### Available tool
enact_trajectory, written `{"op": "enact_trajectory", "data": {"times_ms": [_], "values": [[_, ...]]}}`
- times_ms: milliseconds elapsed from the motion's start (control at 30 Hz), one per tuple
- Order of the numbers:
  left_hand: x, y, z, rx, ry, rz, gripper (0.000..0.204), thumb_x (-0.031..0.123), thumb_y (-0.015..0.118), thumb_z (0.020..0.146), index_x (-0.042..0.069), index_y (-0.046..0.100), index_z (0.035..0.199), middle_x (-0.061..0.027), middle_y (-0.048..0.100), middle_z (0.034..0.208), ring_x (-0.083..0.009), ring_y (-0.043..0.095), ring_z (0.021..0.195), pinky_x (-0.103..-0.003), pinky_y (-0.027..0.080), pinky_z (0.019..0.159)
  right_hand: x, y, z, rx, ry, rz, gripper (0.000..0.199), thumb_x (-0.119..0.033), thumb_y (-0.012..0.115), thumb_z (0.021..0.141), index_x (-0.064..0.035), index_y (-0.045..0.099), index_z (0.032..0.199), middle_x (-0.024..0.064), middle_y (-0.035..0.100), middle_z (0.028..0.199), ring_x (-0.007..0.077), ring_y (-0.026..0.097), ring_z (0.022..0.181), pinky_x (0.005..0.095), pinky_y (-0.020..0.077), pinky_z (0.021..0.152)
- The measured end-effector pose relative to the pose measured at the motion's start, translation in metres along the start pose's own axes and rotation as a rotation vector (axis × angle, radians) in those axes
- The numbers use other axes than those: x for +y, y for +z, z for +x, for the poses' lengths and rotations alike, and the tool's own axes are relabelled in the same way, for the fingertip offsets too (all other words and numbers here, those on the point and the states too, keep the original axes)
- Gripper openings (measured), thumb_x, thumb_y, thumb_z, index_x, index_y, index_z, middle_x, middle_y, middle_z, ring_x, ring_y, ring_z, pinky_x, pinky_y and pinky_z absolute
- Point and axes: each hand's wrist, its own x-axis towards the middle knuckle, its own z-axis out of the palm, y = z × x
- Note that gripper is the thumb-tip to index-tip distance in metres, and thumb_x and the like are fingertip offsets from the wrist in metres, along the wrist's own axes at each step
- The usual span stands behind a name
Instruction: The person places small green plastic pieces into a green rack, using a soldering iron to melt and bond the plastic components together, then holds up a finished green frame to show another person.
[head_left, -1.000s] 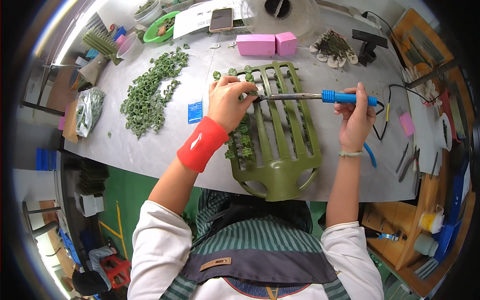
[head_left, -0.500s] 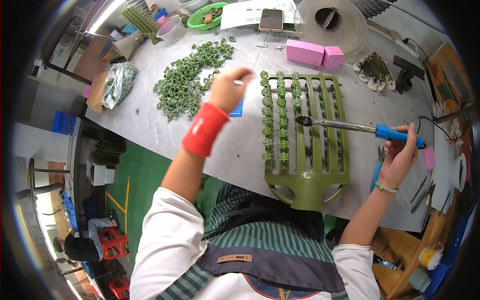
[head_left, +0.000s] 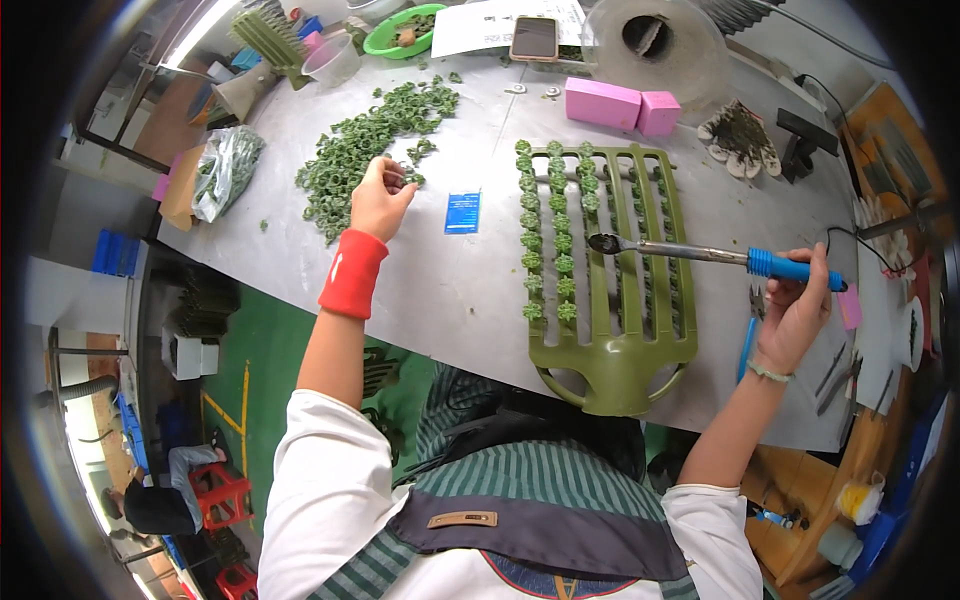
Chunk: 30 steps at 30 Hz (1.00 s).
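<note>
Left hand [head_left: 380, 196] reaches to ten o'clock, fingers seemingly pinching a piece at the pile [head_left: 365, 145]; right hand [head_left: 800, 310] grips the iron [head_left: 720, 257] over the rack [head_left: 610, 270].

- A grey tabletop [head_left: 440, 290] carries everything, its near edge running past the person's body.
- A loose heap of small green plastic pieces [head_left: 365, 145] lies on its left part.
- An olive-green slotted rack [head_left: 610, 260] lies flat near the middle, with green pieces set in its left rows.
- A small blue card [head_left: 463, 212] sits between the heap and the rack.
- 2 pink blocks [head_left: 620, 105] rest side by side beyond the rack.
- A clear bag of green pieces [head_left: 225, 170] lies at the left edge.
- A phone [head_left: 534, 38] lies on white paper at the far side, near a green bowl [head_left: 400, 35].
</note>
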Motion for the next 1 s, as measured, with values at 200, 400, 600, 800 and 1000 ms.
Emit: {"op": "enact_trajectory", "data": {"times_ms": [200, 400, 600, 800, 1000], "values": [[0.099, 0.01, -0.039, -0.354, -0.044, -0.634, 0.021, 0.004, 0.069, 0.083, 0.004, 0.069, 0.104, -0.0047, 0.067, 0.083, -0.0084, 0.063, 0.076, -0.023, 0.051, 0.07, 0.0, 0.001, -0.001, -0.009, -0.021, -0.005, 0.033, -0.033, 0.064, 0.091, -0.0039, 0.063, 0.076, 0.007, 0.064, 0.065, 0.0107, 0.058, 0.047, 0.0207, 0.0432, 0.042], [0.168, 0.051, -0.068, -0.303, 0.452, -0.185, 0.026, 0.005, 0.071, 0.081, 0.007, 0.069, 0.107, -0.0048, 0.07, 0.092, -0.0153, 0.063, 0.086, -0.028, 0.052, 0.078, 0.005, -0.004, 0.002, 0.009, -0.024, 0.006, 0.031, -0.03, 0.064, 0.091, -0.0029, 0.063, 0.076, 0.0087, 0.065, 0.067, 0.0121, 0.058, 0.047, 0.022, 0.0437, 0.042], [0.166, 0.081, -0.066, -0.181, 0.569, 0.067, 0.023, 0.015, 0.076, 0.074, 0.016, 0.072, 0.096, -0.0012, 0.068, 0.084, -0.0225, 0.057, 0.093, -0.037, 0.04, 0.088, 0.023, -0.005, 0.004, -0.032, 0.001, 0.074, 0.031, -0.029, 0.064, 0.091, -0.0011, 0.063, 0.077, 0.0089, 0.065, 0.067, 0.0137, 0.059, 0.048, 0.0231, 0.0458, 0.043], [0.169, 0.092, -0.065, -0.159, 0.591, 0.131, 0.022, 0.018, 0.077, 0.073, 0.019, 0.072, 0.095, 0.0003, 0.065, 0.081, -0.0203, 0.057, 0.093, -0.037, 0.037, 0.09, 0.031, -0.001, 0.004, -0.052, 0.007, 0.106, 0.03, -0.028, 0.063, 0.091, -0.0004, 0.063, 0.079, 0.0076, 0.064, 0.068, 0.0143, 0.06, 0.048, 0.0244, 0.0483, 0.043], [0.164, 0.085, -0.066, -0.171, 0.588, 0.143, 0.023, 0.018, 0.077, 0.073, 0.019, 0.072, 0.095, 0.0001, 0.066, 0.083, -0.0212, 0.057, 0.094, -0.038, 0.037, 0.09, 0.018, -0.009, 0.005, -0.055, -0.009, 0.064, 0.031, -0.028, 0.063, 0.092, -0.0011, 0.063, 0.077, 0.0074, 0.064, 0.066, 0.0133, 0.059, 0.047, 0.0236, 0.0465, 0.043]]}}
